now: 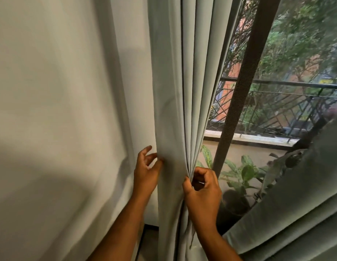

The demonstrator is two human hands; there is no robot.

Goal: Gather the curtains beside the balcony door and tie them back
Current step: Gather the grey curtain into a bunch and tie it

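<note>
The curtain (173, 91) is a pale grey-green cloth, matt and smooth, with a fine weave and soft folds. The wall (51, 110) beside it looks like flat, matt paint. The door frame (244, 81) is dark with a fine-grained matt finish. The balcony railing (295, 84) is dark metal, slightly glossy

The pale grey-green curtain (175, 91) hangs bunched in narrow vertical pleats beside the dark door frame (its folds pinched tightest low down). A second curtain (295, 213) of the same cloth slants across the lower right.
</note>
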